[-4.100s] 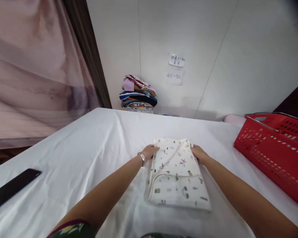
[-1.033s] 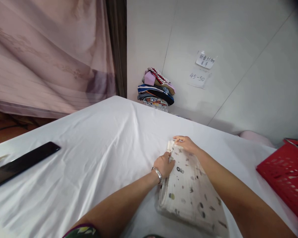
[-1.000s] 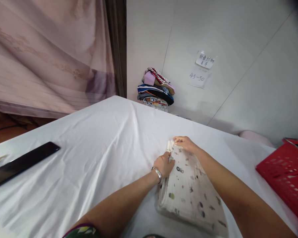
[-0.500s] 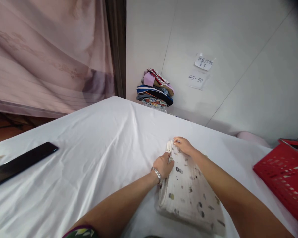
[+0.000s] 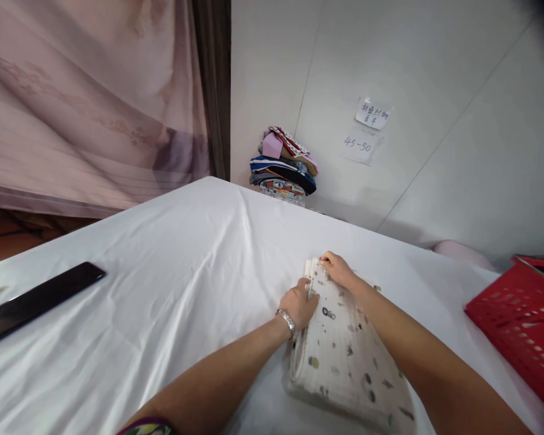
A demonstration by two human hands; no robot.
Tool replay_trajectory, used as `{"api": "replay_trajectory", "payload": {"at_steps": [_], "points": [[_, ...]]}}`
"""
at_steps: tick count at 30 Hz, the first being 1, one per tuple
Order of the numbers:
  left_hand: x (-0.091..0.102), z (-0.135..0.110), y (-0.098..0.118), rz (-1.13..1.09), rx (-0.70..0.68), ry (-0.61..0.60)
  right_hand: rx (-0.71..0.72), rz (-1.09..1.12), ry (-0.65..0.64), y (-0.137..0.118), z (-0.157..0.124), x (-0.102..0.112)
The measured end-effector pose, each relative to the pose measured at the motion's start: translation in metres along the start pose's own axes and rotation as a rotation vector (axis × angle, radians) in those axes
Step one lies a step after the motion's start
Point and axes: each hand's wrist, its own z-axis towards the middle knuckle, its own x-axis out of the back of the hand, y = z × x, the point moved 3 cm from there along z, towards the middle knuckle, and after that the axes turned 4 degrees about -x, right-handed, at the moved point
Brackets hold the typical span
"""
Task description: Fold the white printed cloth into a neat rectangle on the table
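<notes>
A white cloth [image 5: 340, 356] with small printed figures lies folded in several layers on the white-covered table [image 5: 176, 290], close in front of me. My left hand [image 5: 298, 302], with a silver bracelet at its wrist, grips the layered left edge, thumb on top and fingers around the side. At the far edge, my right hand [image 5: 336, 267] pinches the cloth near its far left corner between thumb and fingers. The right forearm passes over the cloth's right side and hides part of it.
A long black glossy object [image 5: 40, 302] lies at the table's left. On the right stands a red perforated basket [image 5: 521, 326]. Beyond the far edge, a pile of folded fabrics [image 5: 283, 166] rests against the wall [image 5: 412, 60]. A pink curtain [image 5: 86, 109] hangs at the left.
My right hand has shifted slightly right along the cloth's far edge, its fingers closing more tightly there. My left hand stays at the left edge.
</notes>
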Motion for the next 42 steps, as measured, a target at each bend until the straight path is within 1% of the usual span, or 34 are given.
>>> {"api": "replay_trajectory", "payload": {"at_steps": [7,11,14,21,26,33,39,42], "points": [[0.003,0.001,0.000,-0.062,0.041,-0.043,0.004,0.025,-0.050,-0.002,-0.003,0.000],[0.002,0.002,-0.002,-0.077,0.036,-0.057,0.013,0.043,-0.070,-0.004,-0.003,0.002],[0.001,0.003,-0.003,-0.106,0.029,-0.058,0.020,0.062,-0.051,-0.006,-0.003,0.003],[0.002,0.003,-0.002,-0.159,0.067,-0.065,0.069,0.141,0.025,-0.007,-0.010,0.006],[0.001,0.005,-0.004,-0.190,0.071,-0.075,0.074,0.186,0.036,-0.010,-0.011,0.008],[0.002,0.007,-0.005,-0.195,0.090,-0.056,0.031,0.272,0.059,-0.010,-0.006,0.008],[0.003,0.008,-0.006,-0.216,0.142,-0.099,0.024,0.333,0.049,-0.008,-0.003,0.006],[0.005,0.008,-0.005,-0.193,0.160,-0.129,0.030,0.343,0.036,-0.009,-0.002,0.004]]}}
